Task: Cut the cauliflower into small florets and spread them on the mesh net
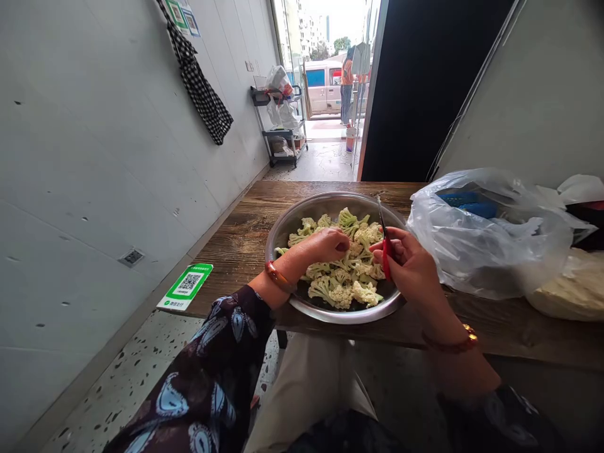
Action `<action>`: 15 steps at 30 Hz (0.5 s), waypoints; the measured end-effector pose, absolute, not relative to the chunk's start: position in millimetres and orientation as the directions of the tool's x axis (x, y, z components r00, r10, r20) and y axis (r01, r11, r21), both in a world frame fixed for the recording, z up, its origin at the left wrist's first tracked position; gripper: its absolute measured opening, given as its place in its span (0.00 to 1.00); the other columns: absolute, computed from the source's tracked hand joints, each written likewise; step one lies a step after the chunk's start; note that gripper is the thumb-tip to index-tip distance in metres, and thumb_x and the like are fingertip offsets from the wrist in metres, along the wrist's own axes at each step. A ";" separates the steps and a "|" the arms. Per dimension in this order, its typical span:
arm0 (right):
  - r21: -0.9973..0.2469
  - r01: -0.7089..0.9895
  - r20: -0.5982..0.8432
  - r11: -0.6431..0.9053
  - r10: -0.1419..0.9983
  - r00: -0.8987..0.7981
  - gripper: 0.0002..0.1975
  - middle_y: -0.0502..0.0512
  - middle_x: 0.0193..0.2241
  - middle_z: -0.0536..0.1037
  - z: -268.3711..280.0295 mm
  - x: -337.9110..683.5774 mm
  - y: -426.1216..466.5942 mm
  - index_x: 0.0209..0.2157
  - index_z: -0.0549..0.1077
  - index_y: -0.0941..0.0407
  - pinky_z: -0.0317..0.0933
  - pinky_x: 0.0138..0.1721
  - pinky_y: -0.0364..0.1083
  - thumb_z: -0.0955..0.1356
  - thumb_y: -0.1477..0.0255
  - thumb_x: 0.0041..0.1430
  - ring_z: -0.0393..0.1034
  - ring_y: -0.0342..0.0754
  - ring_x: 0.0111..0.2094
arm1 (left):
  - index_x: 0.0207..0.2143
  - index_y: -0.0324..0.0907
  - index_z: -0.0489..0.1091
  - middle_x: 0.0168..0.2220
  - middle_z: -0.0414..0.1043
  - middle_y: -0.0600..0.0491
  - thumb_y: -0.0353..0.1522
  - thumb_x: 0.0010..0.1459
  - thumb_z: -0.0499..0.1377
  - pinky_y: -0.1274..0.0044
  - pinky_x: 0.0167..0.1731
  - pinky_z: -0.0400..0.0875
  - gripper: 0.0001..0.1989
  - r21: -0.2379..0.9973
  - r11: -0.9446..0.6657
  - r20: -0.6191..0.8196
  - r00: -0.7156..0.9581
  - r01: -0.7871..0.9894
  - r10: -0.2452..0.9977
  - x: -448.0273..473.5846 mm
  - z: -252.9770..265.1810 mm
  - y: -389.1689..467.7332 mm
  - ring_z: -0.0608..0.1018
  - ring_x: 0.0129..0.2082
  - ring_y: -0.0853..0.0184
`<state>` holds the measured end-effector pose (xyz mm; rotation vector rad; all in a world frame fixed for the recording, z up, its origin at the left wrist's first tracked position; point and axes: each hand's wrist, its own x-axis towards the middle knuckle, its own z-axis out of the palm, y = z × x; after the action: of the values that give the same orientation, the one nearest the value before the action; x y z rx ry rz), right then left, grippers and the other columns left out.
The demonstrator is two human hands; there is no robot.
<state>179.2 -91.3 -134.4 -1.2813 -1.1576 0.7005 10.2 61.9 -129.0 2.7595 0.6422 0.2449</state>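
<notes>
Cauliflower florets (pixel 335 292), pale cream with greenish stems, lie loosely heaped in a wide, shallow metal basin (pixel 346 318), whose raised rim probably serves to keep the pieces together within reach of both hands. The person's left hand (pixel 328 244) is over the florets, fingers curled inward; whether they pinch a piece cannot be told. The right hand (pixel 410 264), at the basin's right side, has its fingers clamped on a red-handled blade (pixel 387 255). Its tip points up and away from the body, perhaps to hold the edge clear of the other hand.

The basin sits near the front edge of a dark, grained wooden table (pixel 240 233). A translucent plastic bag (pixel 491 251) is just right of it; a green-and-white QR-code card (pixel 186 286) lies at the left corner. Beyond, a loaded cart (pixel 283 133) stands by a pale wall (pixel 117 157), near a bright doorway with a van (pixel 318 94) outside.
</notes>
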 end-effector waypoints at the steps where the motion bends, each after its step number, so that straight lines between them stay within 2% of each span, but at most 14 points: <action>1: -0.960 0.188 0.260 0.208 0.911 0.321 0.26 0.56 0.39 0.81 -133.9 179.0 -91.5 0.53 0.69 0.52 0.70 0.30 0.46 0.74 0.59 0.55 0.76 0.49 0.33 | 0.31 0.40 0.77 0.30 0.72 0.53 0.25 0.47 0.60 0.79 0.31 0.64 0.09 0.321 -0.859 0.097 0.888 0.399 0.449 10.3 -129.8 61.7 0.71 0.29 0.70; 5: -0.962 0.185 0.255 0.202 0.909 0.329 0.27 0.56 0.39 0.81 -133.2 178.6 -92.8 0.54 0.69 0.52 0.70 0.30 0.46 0.74 0.58 0.55 0.76 0.49 0.33 | 0.28 0.40 0.76 0.28 0.70 0.54 0.25 0.47 0.59 0.79 0.30 0.63 0.06 0.373 -0.843 0.103 0.885 0.388 0.453 12.3 -128.3 58.7 0.69 0.28 0.71; 8: -0.958 0.194 0.267 0.211 0.901 0.341 0.26 0.56 0.39 0.81 -134.8 179.2 -92.7 0.54 0.69 0.52 0.70 0.32 0.47 0.74 0.59 0.56 0.76 0.49 0.34 | 0.26 0.39 0.74 0.28 0.68 0.55 0.24 0.46 0.60 0.79 0.29 0.62 0.04 0.507 -0.774 0.131 0.854 0.378 0.503 12.2 -122.8 58.5 0.68 0.27 0.72; 12: -0.952 0.205 0.286 0.227 0.899 0.333 0.25 0.55 0.38 0.81 -136.6 179.7 -91.8 0.54 0.69 0.53 0.70 0.35 0.48 0.73 0.61 0.57 0.76 0.49 0.35 | 0.31 0.37 0.72 0.27 0.69 0.55 0.30 0.51 0.62 0.79 0.28 0.62 0.05 0.817 -0.519 0.155 0.772 0.251 0.617 7.8 -110.9 58.7 0.68 0.27 0.72; 15: -0.955 0.201 0.278 0.220 0.902 0.331 0.25 0.55 0.38 0.81 -135.5 178.8 -92.4 0.54 0.68 0.53 0.70 0.35 0.48 0.73 0.61 0.58 0.76 0.49 0.35 | 0.32 0.37 0.71 0.29 0.71 0.54 0.35 0.53 0.64 0.79 0.30 0.63 0.10 0.950 -0.309 0.164 0.754 0.054 0.636 4.5 -103.2 56.4 0.70 0.28 0.73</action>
<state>178.8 -92.4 -135.5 -1.2796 -1.1568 0.6760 4.5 56.4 -103.2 1.8120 0.5367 0.6372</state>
